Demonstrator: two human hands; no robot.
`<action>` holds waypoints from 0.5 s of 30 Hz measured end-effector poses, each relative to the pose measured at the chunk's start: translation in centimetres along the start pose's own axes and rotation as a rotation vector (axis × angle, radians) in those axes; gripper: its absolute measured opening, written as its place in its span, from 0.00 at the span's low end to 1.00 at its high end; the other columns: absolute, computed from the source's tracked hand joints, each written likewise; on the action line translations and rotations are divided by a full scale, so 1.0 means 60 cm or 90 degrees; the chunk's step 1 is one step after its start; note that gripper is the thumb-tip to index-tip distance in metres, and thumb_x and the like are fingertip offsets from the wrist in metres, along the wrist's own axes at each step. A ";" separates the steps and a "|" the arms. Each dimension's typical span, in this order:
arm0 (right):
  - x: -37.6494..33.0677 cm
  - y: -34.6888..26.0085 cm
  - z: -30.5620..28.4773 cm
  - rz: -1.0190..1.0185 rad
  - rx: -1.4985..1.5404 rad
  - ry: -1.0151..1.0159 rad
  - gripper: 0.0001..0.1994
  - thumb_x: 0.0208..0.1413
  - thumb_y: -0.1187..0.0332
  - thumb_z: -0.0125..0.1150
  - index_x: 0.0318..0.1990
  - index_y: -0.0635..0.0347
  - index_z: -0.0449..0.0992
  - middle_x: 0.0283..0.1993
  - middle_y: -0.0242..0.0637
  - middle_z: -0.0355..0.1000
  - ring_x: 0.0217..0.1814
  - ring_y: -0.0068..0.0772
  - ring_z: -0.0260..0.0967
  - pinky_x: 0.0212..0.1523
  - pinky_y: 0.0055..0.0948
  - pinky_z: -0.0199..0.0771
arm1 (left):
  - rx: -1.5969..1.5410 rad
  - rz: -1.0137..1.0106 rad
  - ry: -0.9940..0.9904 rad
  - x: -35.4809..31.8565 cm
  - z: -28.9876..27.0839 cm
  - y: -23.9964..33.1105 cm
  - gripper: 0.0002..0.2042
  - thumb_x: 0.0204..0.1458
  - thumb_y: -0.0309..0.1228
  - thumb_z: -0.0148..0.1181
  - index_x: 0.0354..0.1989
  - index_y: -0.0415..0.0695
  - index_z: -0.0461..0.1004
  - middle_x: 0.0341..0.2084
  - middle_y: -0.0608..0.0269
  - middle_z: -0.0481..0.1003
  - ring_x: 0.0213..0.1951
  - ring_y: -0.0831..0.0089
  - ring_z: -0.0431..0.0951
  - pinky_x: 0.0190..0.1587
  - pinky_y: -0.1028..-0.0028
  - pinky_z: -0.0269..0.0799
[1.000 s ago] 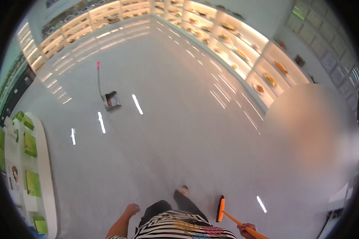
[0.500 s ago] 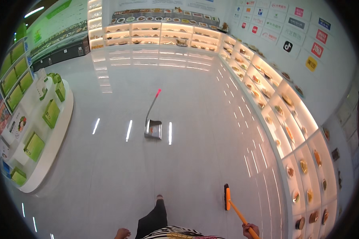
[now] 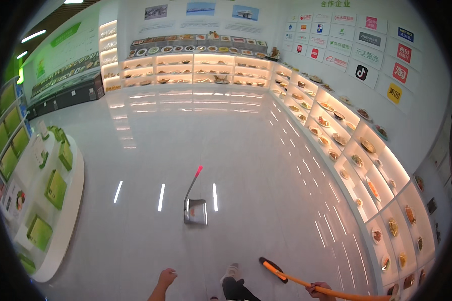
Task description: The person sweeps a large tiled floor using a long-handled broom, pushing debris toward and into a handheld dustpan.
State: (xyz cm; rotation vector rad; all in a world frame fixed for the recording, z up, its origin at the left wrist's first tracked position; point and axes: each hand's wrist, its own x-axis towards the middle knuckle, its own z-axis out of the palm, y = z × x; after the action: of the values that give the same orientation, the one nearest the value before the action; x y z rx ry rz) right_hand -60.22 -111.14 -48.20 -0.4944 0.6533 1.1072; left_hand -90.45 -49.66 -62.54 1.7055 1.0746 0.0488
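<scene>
My right hand (image 3: 320, 289) grips the orange handle of a push broom (image 3: 273, 270) at the lower right. The broom's dark-bristled head rests on the floor, tilted, just right of my stepping foot (image 3: 232, 272). My left hand (image 3: 167, 277) hangs over the floor at the lower left, fingers loosely curled with nothing visible in them. Ahead, a grey dustpan (image 3: 196, 212) with a long handle and pink grip lies on the floor, apart from both hands and from the broom.
On the left stands a white curved display counter (image 3: 75, 200) with green boxes. Lit white shelves (image 3: 359, 180) with plated dishes curve along the right. Another lit shelf unit (image 3: 193, 67) runs along the back wall. The glossy grey floor (image 3: 150, 155) shows light reflections.
The view has tilted up and moved closer to the dustpan. The broom head has swung left and turned, its handle now flatter. My left hand has come further forward; a different foot shows.
</scene>
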 end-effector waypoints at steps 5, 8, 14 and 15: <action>0.128 -0.083 -0.017 0.014 -0.203 0.039 0.09 0.50 0.70 0.44 0.28 0.71 0.62 0.17 0.36 0.58 0.14 0.26 0.55 0.11 0.19 0.59 | 0.126 0.125 -0.016 0.130 0.027 0.014 0.15 0.35 0.35 0.54 0.32 0.41 0.72 0.17 0.56 0.72 0.19 0.68 0.71 0.26 0.65 0.70; 0.168 -0.096 -0.006 -0.006 -0.367 0.008 0.10 0.50 0.67 0.44 0.27 0.68 0.63 0.16 0.34 0.58 0.13 0.26 0.54 0.11 0.20 0.57 | 0.161 0.007 -0.053 0.185 0.030 0.031 0.22 0.34 0.34 0.55 0.42 0.43 0.72 0.23 0.52 0.74 0.18 0.67 0.71 0.24 0.70 0.70; 0.223 -0.136 -0.001 -0.040 -0.436 0.006 0.10 0.51 0.66 0.45 0.27 0.67 0.63 0.18 0.34 0.58 0.14 0.24 0.54 0.14 0.20 0.57 | 0.070 -0.028 -0.017 0.291 0.021 0.173 0.19 0.35 0.31 0.56 0.41 0.42 0.71 0.22 0.55 0.74 0.21 0.66 0.73 0.25 0.69 0.70; 0.230 -0.140 0.005 -0.032 -0.403 0.019 0.10 0.50 0.67 0.45 0.28 0.67 0.63 0.18 0.34 0.58 0.15 0.24 0.54 0.14 0.19 0.57 | 0.078 -0.030 -0.029 0.303 0.013 0.173 0.19 0.35 0.31 0.56 0.41 0.42 0.71 0.22 0.55 0.74 0.21 0.66 0.73 0.25 0.69 0.70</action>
State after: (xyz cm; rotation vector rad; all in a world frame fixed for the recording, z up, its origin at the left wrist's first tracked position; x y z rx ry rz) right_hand -48.30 -105.10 -57.29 -1.0628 0.3006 1.2547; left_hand -72.80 -38.38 -62.97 1.7817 1.1028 -0.0872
